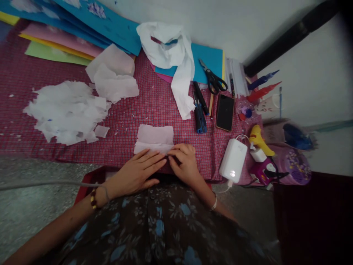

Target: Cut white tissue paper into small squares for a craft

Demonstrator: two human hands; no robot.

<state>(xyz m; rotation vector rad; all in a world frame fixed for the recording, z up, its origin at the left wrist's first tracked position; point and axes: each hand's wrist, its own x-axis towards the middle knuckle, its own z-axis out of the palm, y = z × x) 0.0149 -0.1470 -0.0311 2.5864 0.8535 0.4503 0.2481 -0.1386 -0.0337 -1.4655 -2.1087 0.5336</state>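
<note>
Nearest you at twelve o'clock, the small sheet [156, 134] looks like thin, matt, soft paper. Farther out at twelve, the white strip [182, 86] is crumpled, tissue-like paper. At your ten o'clock, the torn heap [68, 108] is matt paper, rough-edged. Toward eleven you have smooth coloured sheets [121, 27] of paper or card. At one, the scissors [211, 76] pair metal blades with dark plastic handles. Between one and two, the phone [225, 112] has a smooth, glossy face; between two and three, the power bank [233, 161] is shiny white plastic. Under them lies matt woven cloth [202, 151].
</note>
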